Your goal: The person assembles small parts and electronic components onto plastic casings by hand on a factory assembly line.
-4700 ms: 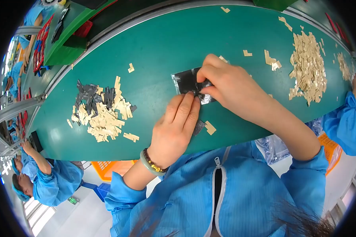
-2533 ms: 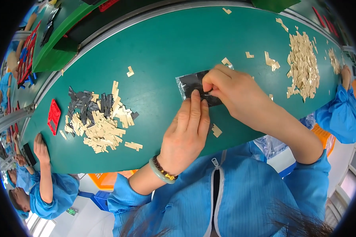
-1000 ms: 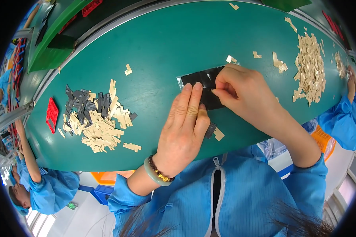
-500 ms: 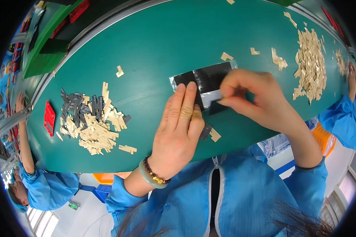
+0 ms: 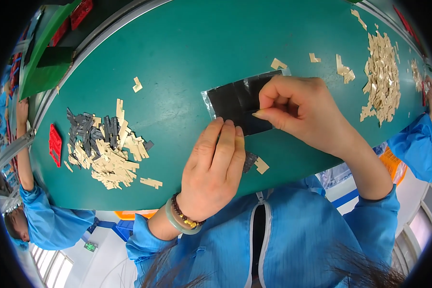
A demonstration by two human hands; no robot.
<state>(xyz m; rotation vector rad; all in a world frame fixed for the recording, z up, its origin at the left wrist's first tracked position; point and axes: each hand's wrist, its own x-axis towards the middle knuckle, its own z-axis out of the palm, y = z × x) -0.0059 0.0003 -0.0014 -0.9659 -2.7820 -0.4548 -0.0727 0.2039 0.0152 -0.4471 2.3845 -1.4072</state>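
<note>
A black sheet (image 5: pixel 225 98) with clear film along its edges lies slightly tilted on the green table. My left hand (image 5: pixel 213 161), fingers stretched out and close together, rests its fingertips on the sheet's near edge. Over the sheet's right part my right hand (image 5: pixel 300 108) is closed, thumb and index finger pinched at the black surface. What sits between those fingertips is too small and dark to make out. A small dark piece (image 5: pixel 249 162) joined to a beige piece (image 5: pixel 261 165) lies just right of my left hand.
To the left, a mixed pile of beige strips (image 5: pixel 113 165) and dark strips (image 5: pixel 84 126) lies beside a red plastic part (image 5: pixel 55 145). A larger beige pile (image 5: pixel 381 79) is at the right. Co-workers' arms show at both sides, including a left-hand blue sleeve (image 5: pixel 57 218).
My right hand's pinch has moved slightly left and up over the sheet, and the pale flap under it no longer shows. My left hand has slid down toward the sheet's near edge.
</note>
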